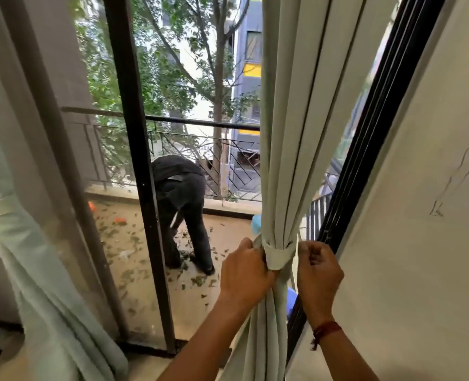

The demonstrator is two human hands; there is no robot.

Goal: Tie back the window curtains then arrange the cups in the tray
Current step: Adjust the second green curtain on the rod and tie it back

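Pale-green curtain [291, 133] hangs gathered just left of the black window frame [365, 160], its long axis vertical, cinched by a matching tieback band [277, 255]. The band sits between both hands: the left hand [245, 273] fingers [255, 244] pinch its left edge, while the right hand [319, 276] curls at its right, grasp unclear.

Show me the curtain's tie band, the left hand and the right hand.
tie band [276, 255], head view, front of the loop.
left hand [244, 273], head view, back of the hand.
right hand [319, 273], head view, back of the hand.

Home, curtain [291, 133], sliding door [134, 160], balcony railing [200, 123]
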